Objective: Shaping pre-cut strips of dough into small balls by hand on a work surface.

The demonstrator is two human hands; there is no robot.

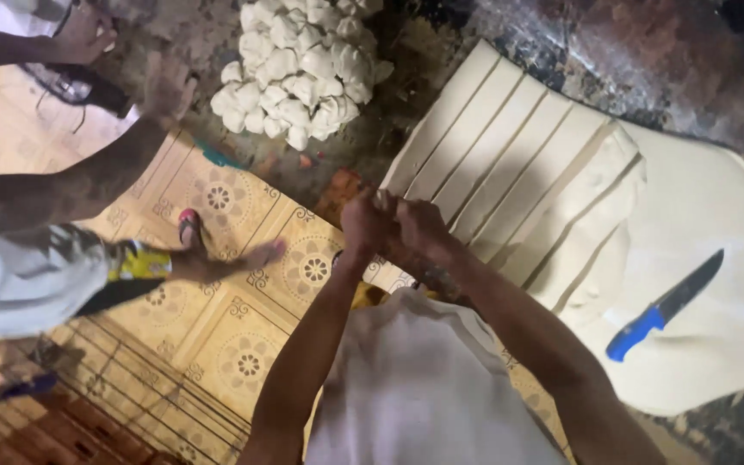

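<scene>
Both hands, left hand (365, 226) and right hand (419, 231), closed together on the near end of a dough strip (428, 129) cut from the rolled sheet (708, 258) on the table. Dough judged soft, stretchy, tears easily; grip strip ends. Blue-handled knife (665, 306) lies on sheet; dough balls (303, 65) piled beyond.

The person wears a plain white, sleeveless top that covers the chest and belly, its cloth smooth and without print or pattern. Both arms are bare from the shoulder down to the wrist. The left hand (365, 222) and the right hand (421, 231) are bare, with no gloves, rings, watch or bands showing.
</scene>
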